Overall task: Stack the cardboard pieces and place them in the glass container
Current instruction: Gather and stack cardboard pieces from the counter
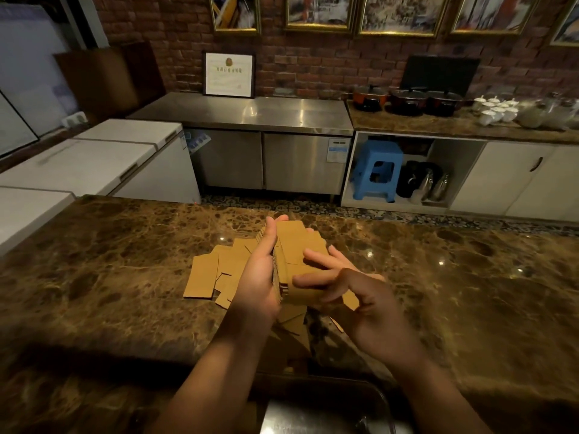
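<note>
Basically, left hand (261, 277) clamps the cardboard stack (293, 261) edgewise; right hand (354, 296) loose, fingers spread. Light, stiff, slidey; squeeze the long edges.

A brown marble counter (125, 261) carries loose cardboard pieces (206, 277) scattered flat.

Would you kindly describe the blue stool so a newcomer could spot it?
Find the brown marble back counter at right, carrying lidded pots. In the open white cubby beneath stands the blue plastic stool, left of dark and silvery kettles; nothing else there is blue.
</note>
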The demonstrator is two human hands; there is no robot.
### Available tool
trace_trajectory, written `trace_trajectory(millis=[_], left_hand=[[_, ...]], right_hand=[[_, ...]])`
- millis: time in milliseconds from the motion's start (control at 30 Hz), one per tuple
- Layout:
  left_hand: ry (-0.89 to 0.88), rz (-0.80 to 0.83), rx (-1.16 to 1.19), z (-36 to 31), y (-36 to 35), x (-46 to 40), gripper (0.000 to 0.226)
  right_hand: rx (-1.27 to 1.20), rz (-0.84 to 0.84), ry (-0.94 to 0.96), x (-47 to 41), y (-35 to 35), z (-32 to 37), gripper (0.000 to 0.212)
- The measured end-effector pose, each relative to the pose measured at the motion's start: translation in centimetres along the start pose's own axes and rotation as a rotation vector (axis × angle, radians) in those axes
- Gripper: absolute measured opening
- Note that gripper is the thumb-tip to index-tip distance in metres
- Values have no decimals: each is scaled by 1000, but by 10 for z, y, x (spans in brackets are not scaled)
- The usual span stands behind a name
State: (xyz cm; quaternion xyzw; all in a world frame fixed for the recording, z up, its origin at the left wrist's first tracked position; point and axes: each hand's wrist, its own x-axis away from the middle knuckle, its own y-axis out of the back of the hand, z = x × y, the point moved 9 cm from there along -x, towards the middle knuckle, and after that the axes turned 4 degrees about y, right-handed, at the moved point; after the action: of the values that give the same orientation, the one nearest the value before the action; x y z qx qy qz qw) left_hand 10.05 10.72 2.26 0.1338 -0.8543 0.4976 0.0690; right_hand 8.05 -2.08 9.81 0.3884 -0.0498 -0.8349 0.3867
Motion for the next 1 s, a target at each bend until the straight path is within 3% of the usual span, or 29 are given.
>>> trace_trajectory(millis=[100,267,400,500,667,767,1000], left_hand=[[43,62,3,8,-10,6,56],[75,216,-168,13,-17,25,46],[-74,174,-190,2,-6,28,49],[-62,110,-134,1,1,30,58],[-162,141,-163,-4,0,44,49],[-130,114,-113,0,-1,49,45],[-100,186,-85,-3,-7,64,35]], right_hand=[[23,84,-133,-5,-4,-14,22],[146,139,-50,-11,-7,1,26],[131,131,-113,-8,-9,1,25],[28,140,-167,-3,-11,-2,19],[-128,135,-176,4,-20,7,17],[-162,112,-259,9,-22,5,23],[-106,31,-151,13,-18,26,17]])
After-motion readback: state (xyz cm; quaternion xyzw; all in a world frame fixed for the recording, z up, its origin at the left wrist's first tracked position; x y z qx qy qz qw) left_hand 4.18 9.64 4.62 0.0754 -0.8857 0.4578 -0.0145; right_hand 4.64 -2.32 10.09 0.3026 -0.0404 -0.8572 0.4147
